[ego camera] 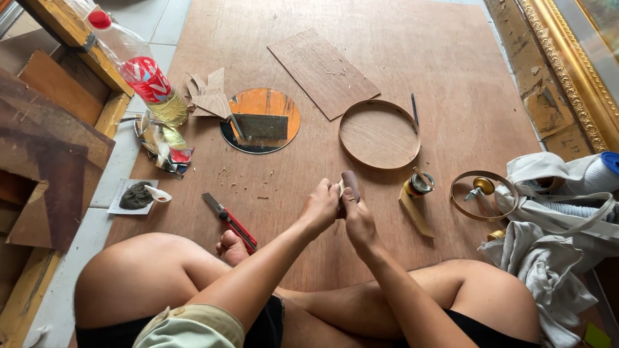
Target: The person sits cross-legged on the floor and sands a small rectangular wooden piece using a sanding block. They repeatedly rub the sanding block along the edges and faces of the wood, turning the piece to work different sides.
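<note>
Landmark: the round wooden tray (pixel 379 135) on the plywood board (pixel 451 58). Far left of it lies a clear plastic bottle (pixel 145 80) on its side, with a red cap, a red label band and yellowish liquid. Nearer left sit a round mirror (pixel 260 120) and, lower down, a red utility knife (pixel 229 221). Just below the tray the left hand (pixel 320 207) and right hand (pixel 358 222) meet, each grip closed around a small dark brown piece (pixel 350 182). Right of the tray stands a small yellow-labelled tin (pixel 419 186), then a thin wooden ring (pixel 483 195).
</note>
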